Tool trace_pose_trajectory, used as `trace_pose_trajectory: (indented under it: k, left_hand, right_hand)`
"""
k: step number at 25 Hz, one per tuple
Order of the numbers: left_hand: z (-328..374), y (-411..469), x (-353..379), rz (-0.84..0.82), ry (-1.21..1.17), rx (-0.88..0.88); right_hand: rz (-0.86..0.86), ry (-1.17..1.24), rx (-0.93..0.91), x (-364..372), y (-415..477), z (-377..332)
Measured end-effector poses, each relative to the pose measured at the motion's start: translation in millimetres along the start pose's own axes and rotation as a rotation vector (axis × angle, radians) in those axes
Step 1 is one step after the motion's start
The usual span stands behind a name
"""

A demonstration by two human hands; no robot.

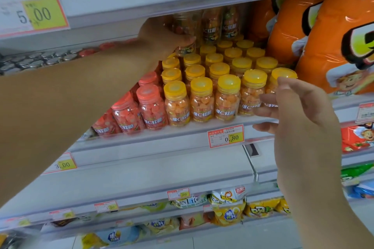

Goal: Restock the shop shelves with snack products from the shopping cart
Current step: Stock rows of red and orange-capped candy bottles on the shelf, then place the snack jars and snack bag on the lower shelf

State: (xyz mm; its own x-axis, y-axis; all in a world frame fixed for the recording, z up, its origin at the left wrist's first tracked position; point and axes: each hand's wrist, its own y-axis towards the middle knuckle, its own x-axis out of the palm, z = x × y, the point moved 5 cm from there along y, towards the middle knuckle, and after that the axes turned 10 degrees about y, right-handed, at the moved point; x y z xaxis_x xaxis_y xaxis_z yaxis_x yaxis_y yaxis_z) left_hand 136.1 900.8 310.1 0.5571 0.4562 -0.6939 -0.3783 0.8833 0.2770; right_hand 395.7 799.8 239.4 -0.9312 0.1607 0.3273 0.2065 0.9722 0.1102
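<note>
the left hand (162,36) grips one bottle (185,32) standing on the yellow caps, two like bottles (220,23) just beside it. front row: five yellow-capped bottles (202,99). the right hand (291,105), fingers loosely spread, touches the rightmost one (280,79) at the shelf edge (182,133), holding nothing. little room overhead.

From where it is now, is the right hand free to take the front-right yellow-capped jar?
Probably yes. The right hand is open with its fingertips already at the front-right yellow-capped jar, which stands at the shelf edge with nothing in front. The orange bags beside it may crowd the grip slightly.
</note>
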Motion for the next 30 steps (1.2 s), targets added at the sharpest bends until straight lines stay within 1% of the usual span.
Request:
trace_pose_trajectory:
  k: [10,13,18,22,26,28,30]
  left_hand:
    - [-5,-7,-9,0.038,0.091,-0.037]
    - [-10,-5,-9,0.036,0.101,-0.067]
    - [-3,-18,-22,0.016,0.108,-0.059]
    - [-3,-58,-51,0.085,0.049,-0.095]
    - [-14,-134,-85,0.223,-0.027,0.014]
    - [-22,-179,-96,0.278,-0.011,0.067]
    - [-39,-224,-108,0.32,0.027,0.068]
  right_hand:
    - [-0.006,-0.003,-0.012,1,-6,6]
    - [-0.009,-0.016,-0.013,3,-9,5]
    - [-0.009,-0.041,0.004,5,-11,4]
    - [-0.109,-0.056,0.022,14,-23,-2]
    - [-0.259,-0.082,0.043,23,-47,-5]
    - [-0.336,-0.1,0.043,30,-64,-3]
    - [-0.416,-0.113,0.054,41,-86,3]
